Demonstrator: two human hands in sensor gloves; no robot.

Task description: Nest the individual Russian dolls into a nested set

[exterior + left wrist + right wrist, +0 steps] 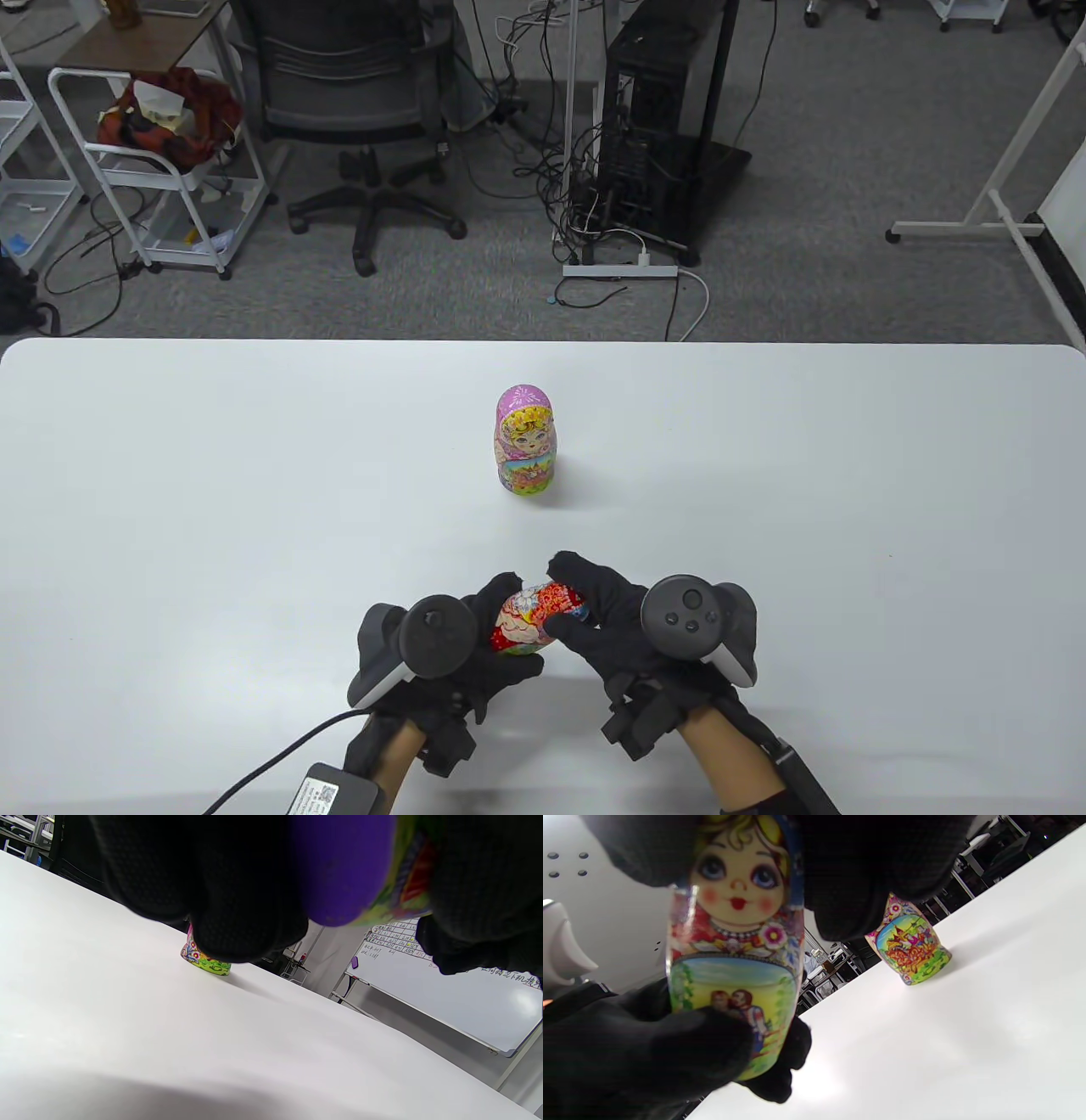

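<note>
A red doll [534, 622] is held above the white table [170, 509] near its front edge, tilted with its top toward the right. My left hand [475, 632] grips its lower half and my right hand [594, 611] grips its upper half. In the right wrist view the doll [736, 942] shows its painted face and a landscape scene, closed. In the left wrist view its purple base [343, 870] shows between my fingers. A pink doll [526, 441] stands upright and closed at the table's middle, apart from both hands; it also shows in the right wrist view [910, 950] and partly in the left wrist view [205, 961].
Beyond the table's far edge are an office chair [356, 93], a computer tower [653, 119] with cables, and a wire cart [161, 170]. A whiteboard [445, 993] stands to the right.
</note>
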